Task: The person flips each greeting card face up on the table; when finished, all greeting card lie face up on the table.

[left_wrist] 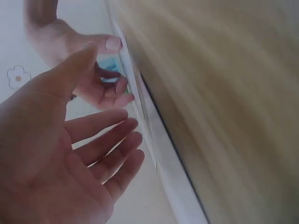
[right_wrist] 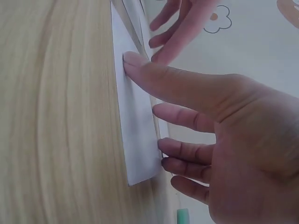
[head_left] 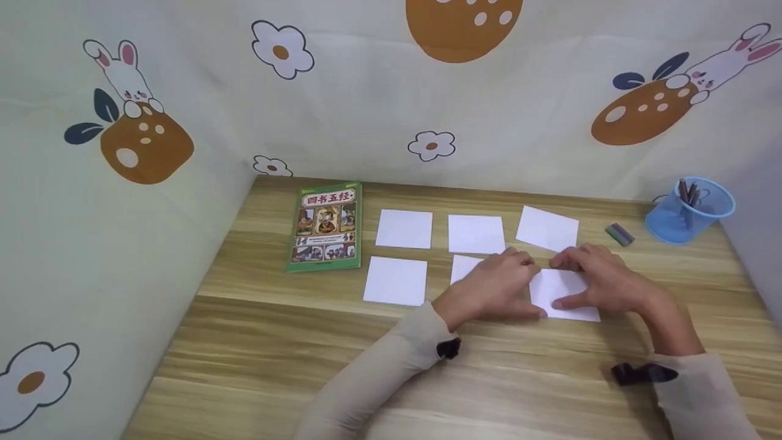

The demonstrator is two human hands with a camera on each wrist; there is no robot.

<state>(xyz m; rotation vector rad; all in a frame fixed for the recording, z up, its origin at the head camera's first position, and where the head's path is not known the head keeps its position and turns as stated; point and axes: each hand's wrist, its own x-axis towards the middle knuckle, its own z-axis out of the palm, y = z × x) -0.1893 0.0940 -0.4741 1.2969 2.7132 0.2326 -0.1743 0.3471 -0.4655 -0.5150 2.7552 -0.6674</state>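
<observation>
A white paper square (head_left: 565, 287) lies flat on the wooden table (head_left: 275, 360), and both hands are on it. My left hand (head_left: 495, 284) rests at its left edge with straight, relaxed fingers (left_wrist: 107, 140), palm down beside the sheet (left_wrist: 154, 140). My right hand (head_left: 605, 281) spans the sheet. In the right wrist view its thumb (right_wrist: 140, 65) presses flat on the paper (right_wrist: 135, 130), and the fingertips (right_wrist: 161, 147) touch the far edge. Nothing is lifted off the table.
Several more white squares (head_left: 404, 228) lie in two rows; one (head_left: 465, 266) is partly under my left hand. A green picture book (head_left: 325, 226) lies at the left. An eraser (head_left: 619, 234) and a blue mesh pen cup (head_left: 690, 209) sit at the right. Printed fabric walls surround the table.
</observation>
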